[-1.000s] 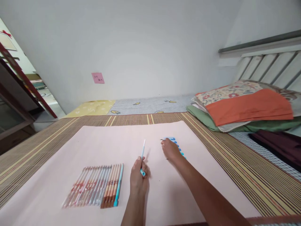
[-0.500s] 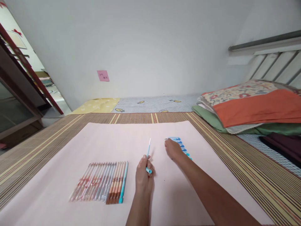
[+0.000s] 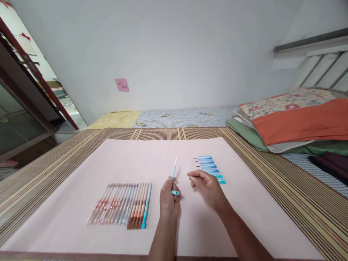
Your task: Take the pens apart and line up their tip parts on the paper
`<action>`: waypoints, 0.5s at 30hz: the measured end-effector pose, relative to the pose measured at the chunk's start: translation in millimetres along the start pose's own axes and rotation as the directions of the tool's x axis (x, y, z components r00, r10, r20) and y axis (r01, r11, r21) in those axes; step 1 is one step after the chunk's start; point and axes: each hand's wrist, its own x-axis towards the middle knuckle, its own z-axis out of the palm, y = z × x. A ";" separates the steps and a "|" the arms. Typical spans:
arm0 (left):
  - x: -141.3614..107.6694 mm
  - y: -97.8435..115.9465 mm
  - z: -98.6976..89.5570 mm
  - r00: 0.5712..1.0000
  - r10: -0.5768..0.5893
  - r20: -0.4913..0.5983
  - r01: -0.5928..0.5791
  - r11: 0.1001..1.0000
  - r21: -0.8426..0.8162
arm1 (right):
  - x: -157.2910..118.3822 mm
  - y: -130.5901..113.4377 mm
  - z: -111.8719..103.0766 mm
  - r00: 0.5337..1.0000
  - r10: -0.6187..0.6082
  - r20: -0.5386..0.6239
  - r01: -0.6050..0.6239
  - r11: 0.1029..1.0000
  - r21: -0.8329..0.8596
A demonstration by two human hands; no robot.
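Observation:
My left hand is closed round a light blue pen barrel, whose slim white end points away from me. A hollow turquoise end shows by the fingers of that hand. To its right, my right hand hovers with thumb and forefinger pinched together; whatever they hold, if anything, is too small to make out. Just beyond it lies a column of blue pen parts, several with thin dark tips. On the left, a row of pens lies side by side, clear, peach-brown and one turquoise pen.
A pale pink sheet lies under everything, on a striped mat. Folded bedding is piled at the right by a white bed rail. Behind stands a wall with a pink note.
My right hand has drawn back from the blue pen parts towards me, uncovering more of them. My left hand still holds the light blue barrel. The view has shifted slightly.

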 end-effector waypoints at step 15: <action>-1.0 -1.9 -1.8 0.998 0.007 -0.069 -0.004 0.999 0.046 | -43.2 -30.1 43.3 0.963 -0.269 0.002 0.269 0.963 -0.022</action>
